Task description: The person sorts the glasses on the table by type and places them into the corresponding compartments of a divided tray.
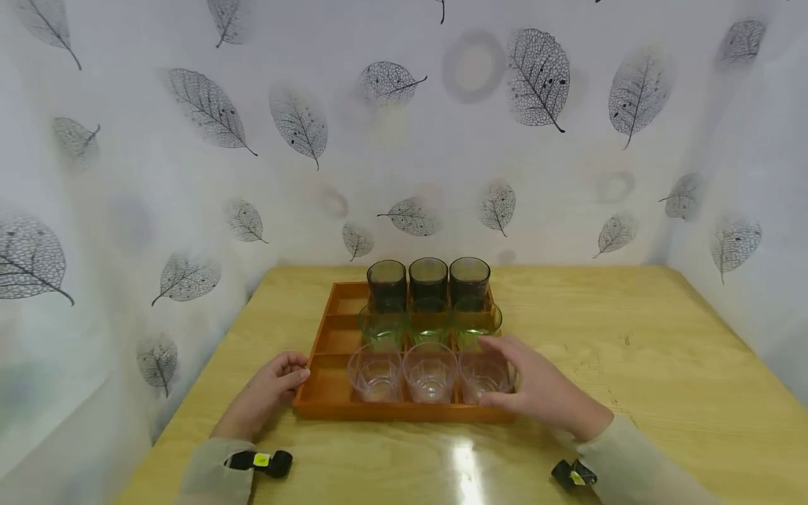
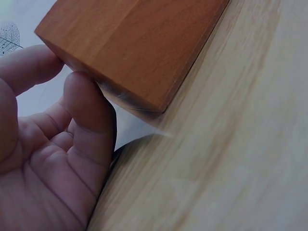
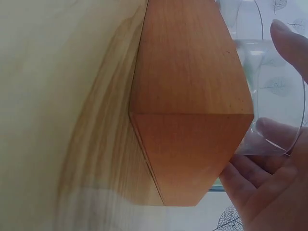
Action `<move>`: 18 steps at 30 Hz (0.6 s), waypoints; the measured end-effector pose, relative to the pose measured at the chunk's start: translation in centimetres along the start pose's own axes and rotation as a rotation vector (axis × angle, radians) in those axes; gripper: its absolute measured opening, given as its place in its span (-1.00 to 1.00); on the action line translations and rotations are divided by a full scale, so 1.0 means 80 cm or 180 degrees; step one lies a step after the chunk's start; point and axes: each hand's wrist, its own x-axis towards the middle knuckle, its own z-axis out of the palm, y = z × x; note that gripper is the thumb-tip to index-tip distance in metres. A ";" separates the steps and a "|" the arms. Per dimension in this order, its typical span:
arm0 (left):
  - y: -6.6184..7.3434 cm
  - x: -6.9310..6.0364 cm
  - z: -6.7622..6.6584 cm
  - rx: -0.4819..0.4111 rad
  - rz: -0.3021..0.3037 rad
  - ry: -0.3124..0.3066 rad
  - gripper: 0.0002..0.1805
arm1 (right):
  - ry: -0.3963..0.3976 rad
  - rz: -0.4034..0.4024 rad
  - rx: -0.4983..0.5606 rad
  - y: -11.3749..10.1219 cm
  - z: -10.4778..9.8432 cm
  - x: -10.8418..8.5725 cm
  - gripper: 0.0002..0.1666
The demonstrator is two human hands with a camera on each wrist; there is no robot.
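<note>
A brown wooden compartment tray (image 1: 404,412) lies on the table, with drinking glasses in three rows. My left hand (image 1: 268,389) is at the tray's left side, its thumb and finger ends touching the outer wall (image 2: 130,53). At the front right compartment, my right hand (image 1: 546,386) holds a clear glass (image 1: 482,368) between thumb and fingers. In the right wrist view this glass (image 3: 276,91) rises above the tray wall (image 3: 192,62). Two more clear glasses, a left one (image 1: 375,372) and a middle one (image 1: 431,372), stand in the same row.
Green glasses (image 1: 429,326) fill the middle row and dark glasses (image 1: 428,280) the back row. The tray's left column (image 1: 334,375) shows bare wood. The light wooden table (image 1: 600,315) meets a white leaf-patterned curtain (image 1: 429,161) behind and at both sides.
</note>
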 end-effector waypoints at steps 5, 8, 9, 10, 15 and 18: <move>-0.004 -0.001 0.011 -0.0017 0.0027 -0.0032 -0.59 | -0.0062 0.0111 -0.0088 0.000 -0.003 -0.011 0.11; -0.004 0.000 0.015 -0.0038 0.0069 -0.0077 -0.59 | -0.0057 0.0134 -0.0105 -0.001 -0.007 -0.013 0.12; -0.003 0.001 0.016 -0.0056 0.0074 -0.0067 -0.60 | -0.0058 0.0134 -0.0091 -0.001 -0.009 -0.013 0.13; -0.003 0.001 0.016 -0.0056 0.0090 -0.0067 -0.60 | -0.0060 0.0097 -0.0088 -0.001 -0.011 -0.013 0.13; -0.003 0.001 0.016 -0.0112 0.0083 -0.0010 -0.63 | -0.0088 0.0089 -0.0061 -0.005 -0.024 -0.011 0.16; -0.010 0.001 0.015 -0.0153 0.0022 -0.0010 -0.62 | -0.0005 0.0095 -0.0105 -0.005 -0.042 -0.012 0.05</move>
